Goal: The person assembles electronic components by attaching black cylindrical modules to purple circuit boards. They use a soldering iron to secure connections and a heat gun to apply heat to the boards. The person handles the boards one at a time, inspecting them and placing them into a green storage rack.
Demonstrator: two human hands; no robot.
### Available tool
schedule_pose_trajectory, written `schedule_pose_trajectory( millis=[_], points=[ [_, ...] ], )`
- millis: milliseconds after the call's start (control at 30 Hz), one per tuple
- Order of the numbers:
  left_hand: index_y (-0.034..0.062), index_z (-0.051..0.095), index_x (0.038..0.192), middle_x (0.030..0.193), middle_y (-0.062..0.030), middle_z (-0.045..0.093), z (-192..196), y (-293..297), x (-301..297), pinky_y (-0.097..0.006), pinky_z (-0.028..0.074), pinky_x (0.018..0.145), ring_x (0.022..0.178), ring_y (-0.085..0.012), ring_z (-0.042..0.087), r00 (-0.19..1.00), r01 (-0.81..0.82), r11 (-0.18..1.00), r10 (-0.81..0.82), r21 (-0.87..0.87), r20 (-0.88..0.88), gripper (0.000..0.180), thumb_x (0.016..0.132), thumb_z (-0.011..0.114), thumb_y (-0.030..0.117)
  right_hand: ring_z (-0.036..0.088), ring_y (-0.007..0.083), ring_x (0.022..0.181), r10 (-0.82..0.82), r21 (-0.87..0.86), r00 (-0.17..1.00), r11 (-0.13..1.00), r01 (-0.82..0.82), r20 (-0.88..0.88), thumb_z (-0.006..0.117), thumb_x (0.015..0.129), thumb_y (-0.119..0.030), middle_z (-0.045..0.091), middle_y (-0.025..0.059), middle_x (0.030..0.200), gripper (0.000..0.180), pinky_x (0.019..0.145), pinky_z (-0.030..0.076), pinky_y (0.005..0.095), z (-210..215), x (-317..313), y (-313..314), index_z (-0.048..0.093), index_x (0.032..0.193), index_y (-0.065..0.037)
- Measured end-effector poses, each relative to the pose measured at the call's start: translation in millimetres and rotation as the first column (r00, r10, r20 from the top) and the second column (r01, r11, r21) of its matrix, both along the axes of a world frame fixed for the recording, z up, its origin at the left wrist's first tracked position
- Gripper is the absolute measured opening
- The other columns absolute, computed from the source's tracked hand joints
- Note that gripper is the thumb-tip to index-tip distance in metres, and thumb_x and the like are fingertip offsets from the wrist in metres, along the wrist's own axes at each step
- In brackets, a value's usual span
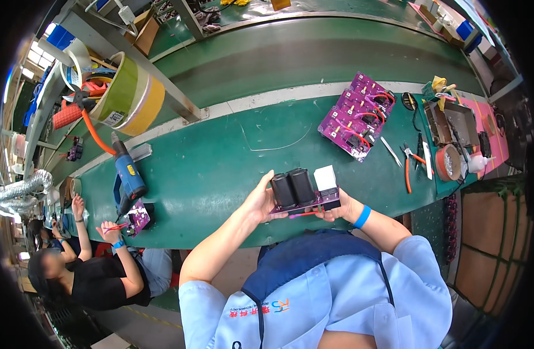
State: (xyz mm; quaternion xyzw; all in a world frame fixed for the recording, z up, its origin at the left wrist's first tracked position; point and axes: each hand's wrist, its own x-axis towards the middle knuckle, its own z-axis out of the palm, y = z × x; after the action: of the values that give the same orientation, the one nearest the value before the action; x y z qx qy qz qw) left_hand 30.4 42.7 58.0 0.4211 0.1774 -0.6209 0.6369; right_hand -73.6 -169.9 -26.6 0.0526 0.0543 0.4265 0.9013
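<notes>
So you've got a purple circuit board (304,206) up off the bench, held between both hands just over the near edge of the green mat (220,168). Your left hand (260,200) is wrapped around its left end, fingers curled up against the side of the two fat black cylinders (294,187) standing on top. These are smooth, glossy, round-topped cans, side by side and touching. Your right hand (339,206) pinches the right end, fingers clamped under and around the corner where a white boxy block (325,177) sits on a black base. A thin pinkish-red wire (304,214) runs along under the board's front edge. There's a blue band (363,216) on your right wrist.

Further out on the mat there's a stack of matching purple boards (358,114) with red wires and small black parts, fanned out a bit. To the right of those lie orange-handled cutters (409,166), and a reddish roll of tape (448,162) stands on edge. Off to your left, a blue heat gun (127,174) with an orange cord lies flat, and a co-worker's hand (111,231) is on another purple board (138,217).
</notes>
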Motion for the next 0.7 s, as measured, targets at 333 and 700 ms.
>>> schedule_pose_trajectory(
  millis=[333,700],
  points=[
    [0.0096,0.053,0.107,0.086,-0.0064,0.060,17,-9,-7,-0.029,0.047,0.055,0.068,-0.0141,0.057,0.999,0.000,0.994,-0.005,0.107,0.040,0.071,0.076,0.032,0.070,0.059,0.0374,0.075,-0.004,0.140,0.999,0.990,-0.001,0.038,0.031,0.084,-0.054,0.047,0.0289,0.111,0.067,0.043,0.050,0.0400,-21,-5,1,0.039,0.122,0.000],
    [0.0142,0.054,0.108,0.091,-0.0037,0.061,5,-4,-5,-0.025,0.037,0.055,0.067,-0.0117,0.055,0.994,0.046,0.997,-0.051,0.058,0.096,0.066,0.079,0.028,0.067,0.059,0.0378,0.073,-0.017,-0.044,0.999,0.999,0.015,-0.030,0.029,0.084,-0.053,0.047,0.0293,0.113,0.064,0.040,0.049,0.0402,-16,-8,1,0.044,0.118,-0.001]
  ],
)
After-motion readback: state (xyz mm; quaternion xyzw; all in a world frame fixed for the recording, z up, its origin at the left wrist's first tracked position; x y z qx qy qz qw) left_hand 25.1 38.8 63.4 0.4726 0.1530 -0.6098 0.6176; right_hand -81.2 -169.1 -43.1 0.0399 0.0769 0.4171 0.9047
